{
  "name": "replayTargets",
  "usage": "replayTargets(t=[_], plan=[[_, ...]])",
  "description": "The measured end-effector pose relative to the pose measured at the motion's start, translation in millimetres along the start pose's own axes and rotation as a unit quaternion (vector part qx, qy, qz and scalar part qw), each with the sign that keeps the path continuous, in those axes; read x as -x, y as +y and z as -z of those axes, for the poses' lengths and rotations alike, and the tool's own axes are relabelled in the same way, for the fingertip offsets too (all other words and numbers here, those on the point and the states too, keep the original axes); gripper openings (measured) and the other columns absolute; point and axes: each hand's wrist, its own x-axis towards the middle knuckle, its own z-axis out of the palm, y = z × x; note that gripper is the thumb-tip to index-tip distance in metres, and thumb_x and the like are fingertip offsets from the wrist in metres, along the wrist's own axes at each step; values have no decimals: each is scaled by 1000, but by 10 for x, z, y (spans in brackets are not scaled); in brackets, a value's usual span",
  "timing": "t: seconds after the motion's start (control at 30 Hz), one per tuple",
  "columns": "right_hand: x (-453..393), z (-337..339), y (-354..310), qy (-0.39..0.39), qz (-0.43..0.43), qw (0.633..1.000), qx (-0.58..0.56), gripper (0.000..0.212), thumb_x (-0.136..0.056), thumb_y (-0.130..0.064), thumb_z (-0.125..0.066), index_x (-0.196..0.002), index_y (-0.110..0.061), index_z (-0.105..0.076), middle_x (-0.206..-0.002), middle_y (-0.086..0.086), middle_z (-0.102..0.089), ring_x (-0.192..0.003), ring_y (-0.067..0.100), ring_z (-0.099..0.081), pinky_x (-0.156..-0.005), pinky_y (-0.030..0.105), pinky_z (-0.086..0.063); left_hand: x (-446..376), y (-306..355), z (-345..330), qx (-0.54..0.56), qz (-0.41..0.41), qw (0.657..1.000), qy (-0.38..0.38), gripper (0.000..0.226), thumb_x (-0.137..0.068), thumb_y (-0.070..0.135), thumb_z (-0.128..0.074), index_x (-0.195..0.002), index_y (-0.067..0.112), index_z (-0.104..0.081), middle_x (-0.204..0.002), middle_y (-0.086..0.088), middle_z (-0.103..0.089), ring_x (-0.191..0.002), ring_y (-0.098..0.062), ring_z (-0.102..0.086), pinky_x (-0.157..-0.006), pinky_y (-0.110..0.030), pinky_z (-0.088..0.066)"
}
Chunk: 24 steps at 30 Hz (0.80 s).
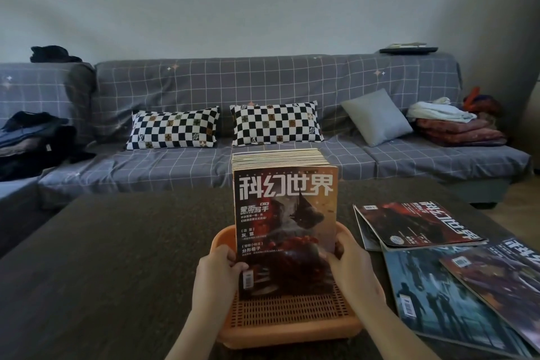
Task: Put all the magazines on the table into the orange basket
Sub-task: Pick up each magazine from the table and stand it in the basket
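A thick row of magazines (285, 213) stands upright in the orange basket (292, 318) at the table's near middle; the front cover is dark red with large white characters. My left hand (217, 272) grips the row's lower left edge, thumb on the front cover. My right hand (349, 266) grips its lower right edge. Three more magazines lie flat on the table to the right: a red one (420, 225), a blue one (429, 295) and a dark one (502, 278) overlapping it.
The dark table (117, 257) spreads out to the left of the basket. Behind it runs a grey checked sofa (263, 85) with checkered cushions (174, 127), a grey cushion (377, 121), dark clothes (32, 140) at left and folded blankets (458, 130) at right.
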Motion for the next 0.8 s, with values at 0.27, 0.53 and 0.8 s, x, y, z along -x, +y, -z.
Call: replayTargets(t=[0.27, 0.53, 0.8], plan=[[-2, -33, 23, 24, -10, 999, -18, 43, -79, -17, -71, -117, -24, -52, -85, -22, -55, -82, -2, -59, -64, 8, -37, 26, 20, -26, -71, -19, 997, -19, 15, -90, 34, -62, -78, 30, -55, -72, 11, -63, -68, -1, -63, -69, -23, -56], [-5, -43, 38, 29, 14, 999, 42, 19, -83, -24, -67, -101, -25, -63, -91, -10, -68, -78, -1, -60, -76, 20, -50, 53, 3, -55, -64, -39, 997, 8, 14, -93, 33, -57, -81, 27, -62, -69, 11, -64, -62, 0, -62, -66, -21, -55], [-32, 9, 37, -12, 45, 997, 60, 15, -86, -26, -64, -101, -22, -66, -76, -14, -64, -66, -6, -57, -59, 6, -37, 33, 10, -58, -97, -48, 994, -6, 19, -96, 32, -53, -82, 24, -63, -70, 10, -64, -63, 0, -62, -64, -17, -52]])
